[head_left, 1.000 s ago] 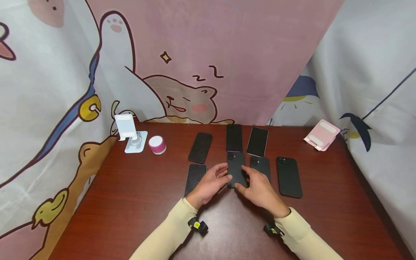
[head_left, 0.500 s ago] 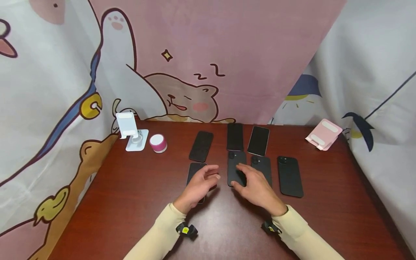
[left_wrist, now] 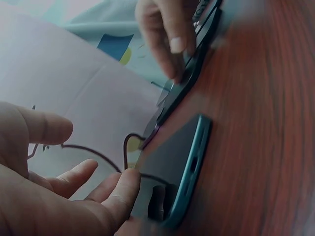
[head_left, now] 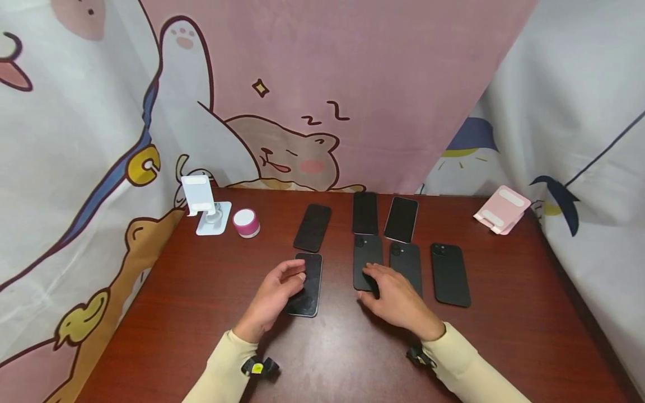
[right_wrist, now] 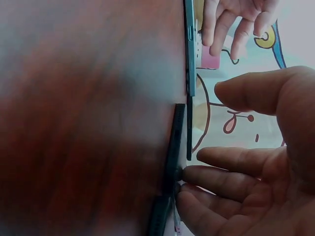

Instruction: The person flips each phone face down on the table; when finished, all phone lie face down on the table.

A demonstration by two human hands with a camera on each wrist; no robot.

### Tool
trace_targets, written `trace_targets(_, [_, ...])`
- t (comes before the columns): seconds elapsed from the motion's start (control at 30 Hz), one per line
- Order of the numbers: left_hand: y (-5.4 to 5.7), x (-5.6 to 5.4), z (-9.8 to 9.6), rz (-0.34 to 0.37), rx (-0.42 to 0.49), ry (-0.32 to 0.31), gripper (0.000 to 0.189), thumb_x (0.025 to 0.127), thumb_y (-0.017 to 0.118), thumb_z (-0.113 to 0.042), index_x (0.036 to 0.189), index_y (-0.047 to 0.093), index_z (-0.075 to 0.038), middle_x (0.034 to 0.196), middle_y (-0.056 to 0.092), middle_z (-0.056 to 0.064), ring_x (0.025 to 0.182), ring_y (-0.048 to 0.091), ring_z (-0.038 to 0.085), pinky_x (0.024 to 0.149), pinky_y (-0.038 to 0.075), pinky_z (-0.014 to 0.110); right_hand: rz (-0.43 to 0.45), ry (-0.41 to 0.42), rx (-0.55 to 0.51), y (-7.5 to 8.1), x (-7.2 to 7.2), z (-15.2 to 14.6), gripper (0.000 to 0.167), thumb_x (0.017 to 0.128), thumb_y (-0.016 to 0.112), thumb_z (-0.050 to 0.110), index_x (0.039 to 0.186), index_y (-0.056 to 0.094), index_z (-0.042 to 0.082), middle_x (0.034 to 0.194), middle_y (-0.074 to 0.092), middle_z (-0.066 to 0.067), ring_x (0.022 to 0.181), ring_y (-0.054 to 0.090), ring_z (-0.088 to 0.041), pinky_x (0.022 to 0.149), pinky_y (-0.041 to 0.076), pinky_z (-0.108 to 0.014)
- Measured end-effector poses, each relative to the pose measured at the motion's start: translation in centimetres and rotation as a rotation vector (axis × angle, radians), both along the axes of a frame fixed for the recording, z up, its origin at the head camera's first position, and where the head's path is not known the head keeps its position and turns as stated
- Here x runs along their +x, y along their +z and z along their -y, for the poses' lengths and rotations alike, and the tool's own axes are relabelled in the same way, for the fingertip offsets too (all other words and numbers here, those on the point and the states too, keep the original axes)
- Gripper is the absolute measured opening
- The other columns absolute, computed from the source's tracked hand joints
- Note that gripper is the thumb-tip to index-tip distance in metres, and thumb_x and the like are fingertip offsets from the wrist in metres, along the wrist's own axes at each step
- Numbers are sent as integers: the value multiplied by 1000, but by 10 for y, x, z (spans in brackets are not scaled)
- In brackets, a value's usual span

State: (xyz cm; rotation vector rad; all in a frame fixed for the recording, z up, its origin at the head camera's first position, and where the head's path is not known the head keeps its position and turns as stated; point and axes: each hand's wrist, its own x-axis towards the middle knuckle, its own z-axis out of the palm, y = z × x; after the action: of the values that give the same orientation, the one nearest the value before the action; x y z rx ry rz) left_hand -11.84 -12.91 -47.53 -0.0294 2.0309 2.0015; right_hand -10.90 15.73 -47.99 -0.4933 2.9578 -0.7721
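Note:
My left hand (head_left: 274, 299) hovers over the left edge of a screen-up smartphone (head_left: 311, 291), fingers relaxed and holding nothing. In the left wrist view, that smartphone (left_wrist: 179, 162) shows a teal edge just beyond the fingertips. My right hand (head_left: 398, 299) is over the lower right part of a dark smartphone (head_left: 367, 252) lying face down with its camera up. Its thumb sits by the phone's bottom edge, while its fingers overlap the phone's back. In the right wrist view, the right hand's thumb and fingers (right_wrist: 221, 179) stand apart beside the phone edges.
Two more face-down smartphones (head_left: 407, 263) lie to the right. Behind are dark, screen-up smartphones (head_left: 365, 212). A white phone stand (head_left: 198, 196) and a pink round container (head_left: 246, 224) stand back left; a pink phone stand (head_left: 504, 207) is back right. Printed curtains surround the brown table (head_left: 191, 291).
My left hand has left the face-down middle phone and moved left, across the screen-up phone to its left edge. My right hand has stayed by the middle phone, shifting slightly.

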Motion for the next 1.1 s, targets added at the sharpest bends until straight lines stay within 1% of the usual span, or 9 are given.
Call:
trace_targets(0.13, [2, 1, 12, 16, 13, 29, 47, 104, 59, -7, 149, 49, 6, 149, 52, 29, 137, 54, 40, 118, 46, 53, -5, 1, 13, 0, 3, 0, 60, 94, 79, 33, 142, 64, 0, 149, 62, -20, 140, 58, -40, 114, 47, -60])
trace_targets(0.27, [3, 0, 20, 31, 26, 60, 46, 105, 58, -7, 148, 49, 5, 149, 50, 29, 139, 52, 41, 119, 44, 55, 7, 2, 18, 3, 5, 2, 58, 95, 78, 34, 142, 65, 1, 148, 63, -19, 138, 59, -40, 113, 48, -60])
trace_targets(0.37, [3, -1, 23, 45, 10, 82, 45, 105, 59, -9, 148, 50, 3, 149, 51, 28, 138, 54, 41, 119, 44, 55, 16, 2, 29, 6, 6, 3, 57, 95, 78, 34, 141, 65, 2, 146, 64, -19, 136, 61, -39, 111, 50, -59])
trace_targets(0.5, [3, -2, 26, 45, -19, 99, 45, 106, 58, -12, 148, 50, 3, 147, 52, 27, 136, 56, 42, 118, 45, 57, 21, 6, 23, 10, 4, 7, 55, 96, 77, 35, 140, 66, 4, 143, 67, -16, 132, 64, -37, 110, 51, -58])
trace_targets(0.7, [1, -2, 29, 53, -27, 103, 44, 106, 57, -9, 147, 49, 6, 146, 52, 29, 134, 58, 40, 117, 46, 57, 14, 54, -70, 14, -3, 23, 52, 98, 75, 33, 140, 66, 4, 139, 70, -13, 128, 67, -33, 107, 54, -55])
trace_targets(0.87, [-2, -3, 31, 71, -26, 86, 45, 106, 58, -8, 147, 49, 5, 144, 54, 29, 132, 61, 40, 116, 47, 55, 10, 73, -132, 15, -10, 42, 53, 98, 75, 32, 142, 64, 5, 139, 69, -11, 126, 68, -29, 103, 57, -51])
trace_targets(0.97, [-3, -5, 32, 80, -38, 74, 45, 106, 59, -9, 147, 49, 5, 143, 55, 28, 131, 62, 39, 116, 47, 55, 27, 89, -175, 13, -12, 53, 56, 97, 75, 30, 145, 61, 4, 137, 69, -12, 118, 70, -28, 97, 59, -48])
trace_targets(1.1, [-3, -8, 32, 91, -66, 60, 46, 106, 60, -12, 147, 51, 4, 143, 56, 27, 133, 61, 40, 115, 47, 55, 93, 109, -262, 10, -16, 67, 62, 97, 76, 27, 149, 56, 1, 133, 69, -14, 110, 70, -25, 90, 59, -42])
